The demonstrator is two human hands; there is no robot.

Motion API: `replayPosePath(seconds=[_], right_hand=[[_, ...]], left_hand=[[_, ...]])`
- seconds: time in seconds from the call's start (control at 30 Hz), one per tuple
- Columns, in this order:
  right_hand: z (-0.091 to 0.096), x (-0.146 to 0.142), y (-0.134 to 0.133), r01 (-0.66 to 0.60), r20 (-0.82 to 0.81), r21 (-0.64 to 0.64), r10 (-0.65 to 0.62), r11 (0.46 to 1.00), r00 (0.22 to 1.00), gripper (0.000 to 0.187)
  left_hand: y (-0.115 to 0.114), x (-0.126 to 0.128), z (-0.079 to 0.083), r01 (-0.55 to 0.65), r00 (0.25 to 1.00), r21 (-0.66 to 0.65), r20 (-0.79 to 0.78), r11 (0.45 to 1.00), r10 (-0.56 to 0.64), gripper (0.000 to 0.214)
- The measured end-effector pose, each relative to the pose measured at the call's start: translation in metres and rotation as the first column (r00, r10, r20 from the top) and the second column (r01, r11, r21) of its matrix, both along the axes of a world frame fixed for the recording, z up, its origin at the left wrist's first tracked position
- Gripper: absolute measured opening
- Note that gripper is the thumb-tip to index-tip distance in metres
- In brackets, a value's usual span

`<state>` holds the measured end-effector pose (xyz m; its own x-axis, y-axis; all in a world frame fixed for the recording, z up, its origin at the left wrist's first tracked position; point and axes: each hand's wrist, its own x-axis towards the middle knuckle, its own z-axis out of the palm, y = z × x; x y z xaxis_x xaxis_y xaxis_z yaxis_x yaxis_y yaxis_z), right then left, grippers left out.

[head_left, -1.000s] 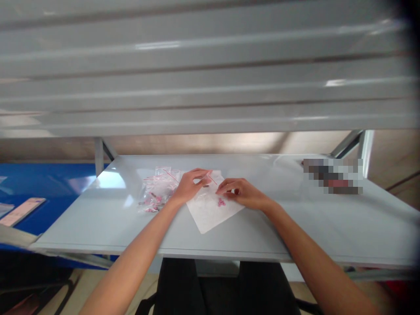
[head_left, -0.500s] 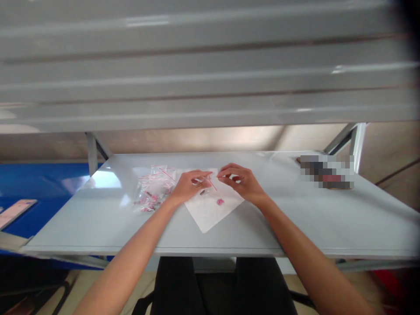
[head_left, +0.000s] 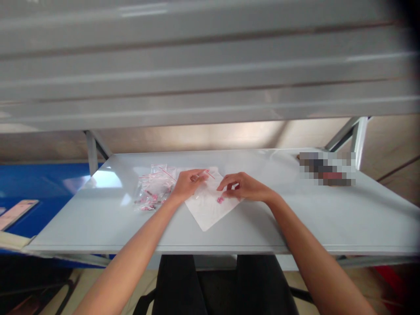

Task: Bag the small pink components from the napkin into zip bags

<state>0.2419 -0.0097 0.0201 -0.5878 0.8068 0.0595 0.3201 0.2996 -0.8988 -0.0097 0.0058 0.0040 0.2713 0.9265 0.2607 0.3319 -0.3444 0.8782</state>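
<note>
First, small pink pieces (head_left: 220,199) lay on a white paper sheet (head_left: 206,214), just below the half-curled right hand (head_left: 244,186), its hold unclear. The left hand (head_left: 188,184) pinched on the sheet, anything held too small to tell. Beside it, clear plastic bags (head_left: 154,188) lay heaped on a grey table (head_left: 98,227).

A white square sheet (head_left: 210,210) lies on a smooth pale grey-blue tabletop (head_left: 98,227). Just left of the sheet, clear plastic bags (head_left: 154,188) show red lines and pink contents. On the sheet sits a small pink cluster (head_left: 220,199). Well left of the sheet glows a glossy blue surface (head_left: 39,192); above the sheet run grey ribbed metal panels (head_left: 197,65) with pale streaks.
</note>
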Motion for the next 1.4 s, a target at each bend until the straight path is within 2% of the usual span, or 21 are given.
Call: replayPosePath(seconds=[0.1, 0.2, 0.37, 0.53, 0.6, 0.67, 0.77, 0.9, 1.0, 1.1, 1.2, 1.4], right_hand=[[-0.001, -0.001, -0.002, -0.021, 0.046, -0.079, 0.025, 0.997, 0.999, 0.032], [-0.003, -0.004, -0.002, -0.035, 0.081, -0.02, 0.037, 0.999, 0.996, 0.026], [-0.004, -0.005, -0.001, -0.069, 0.142, 0.066, 0.059, 0.995, 0.988, 0.019], [-0.001, -0.003, 0.001, -0.007, 0.194, 0.117, -0.016, 0.993, 0.981, 0.016], [-0.001, -0.004, 0.003, 0.075, 0.116, 0.174, -0.096, 0.982, 0.989, 0.017], [-0.003, -0.008, 0.003, 0.188, -0.05, 0.212, -0.182, 0.959, 0.982, 0.022], [-0.008, -0.02, 0.003, 0.258, -0.2, 0.209, -0.217, 0.943, 0.955, 0.029], [-0.011, -0.028, 0.001, 0.206, -0.164, 0.235, -0.17, 0.95, 0.972, 0.032], [-0.006, -0.015, 0.002, 0.211, -0.161, 0.224, -0.177, 0.951, 0.971, 0.032], [-0.002, 0.002, 0.003, 0.077, 0.031, 0.202, -0.085, 0.976, 0.996, 0.025], [-0.004, 0.01, 0.005, -0.048, 0.191, 0.176, 0.014, 0.983, 0.981, 0.019], [-0.01, 0.006, 0.004, -0.119, 0.22, 0.157, 0.082, 0.981, 0.972, 0.017]], left_hand=[[0.001, -0.002, -0.002, 0.014, 1.0, -0.03, 0.016, 0.999, -0.014, 0.048], [0.002, -0.002, -0.002, 0.058, 0.997, -0.014, 0.053, 0.998, -0.057, 0.046], [-0.001, 0.002, 0.002, 0.112, 0.994, 0.004, 0.007, 0.994, -0.112, 0.042], [-0.002, 0.001, 0.005, 0.136, 0.99, 0.004, -0.024, 0.991, -0.136, 0.041], [-0.002, 0.002, 0.005, 0.137, 0.99, 0.003, -0.028, 0.991, -0.136, 0.041], [-0.003, 0.004, 0.004, 0.137, 0.99, 0.001, -0.028, 0.991, -0.137, 0.041], [-0.004, 0.007, 0.003, 0.153, 0.987, -0.017, -0.035, 0.988, -0.154, 0.041], [-0.002, 0.007, 0.003, 0.137, 0.99, -0.011, -0.033, 0.991, -0.137, 0.04], [-0.001, 0.004, 0.002, 0.108, 0.993, -0.041, 0.054, 0.993, -0.106, 0.043], [0.0, 0.002, 0.001, 0.092, 0.975, -0.123, 0.212, 0.988, -0.064, 0.051], [0.0, 0.002, 0.0, 0.101, 0.95, -0.18, 0.309, 0.978, -0.041, 0.055], [0.0, 0.004, -0.003, 0.125, 0.941, -0.211, 0.335, 0.969, -0.049, 0.056]])
